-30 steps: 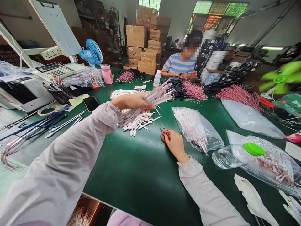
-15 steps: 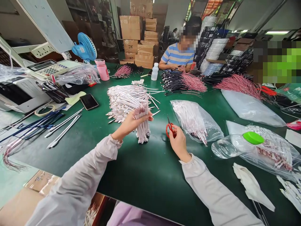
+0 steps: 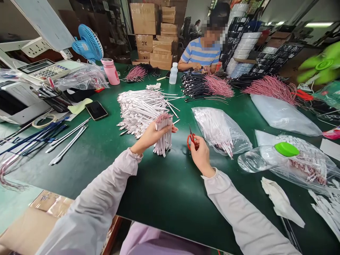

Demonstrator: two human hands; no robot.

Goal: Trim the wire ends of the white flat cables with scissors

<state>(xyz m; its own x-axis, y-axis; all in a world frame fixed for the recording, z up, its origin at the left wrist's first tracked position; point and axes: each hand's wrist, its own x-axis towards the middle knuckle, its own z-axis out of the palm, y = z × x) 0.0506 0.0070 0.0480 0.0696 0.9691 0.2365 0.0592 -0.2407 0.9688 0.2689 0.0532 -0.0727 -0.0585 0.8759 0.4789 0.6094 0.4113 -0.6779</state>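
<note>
Bundle [image 3: 163,136] of white strips, upright, left hand's [image 3: 156,134] grip closed around it, in front of white pile [image 3: 140,108]; red-handled scissors [image 3: 190,139], right of bundle, right hand's [image 3: 201,152] grip closed on handles.

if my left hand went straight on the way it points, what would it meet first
Your left hand would probably meet the scissors in your right hand first; depth is unclear, so it might miss them and reach the plastic bag.

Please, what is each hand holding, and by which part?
The left hand grips a bundle of white strips near its upper, pinkish end. The right hand holds red scissors by the handles.
</note>
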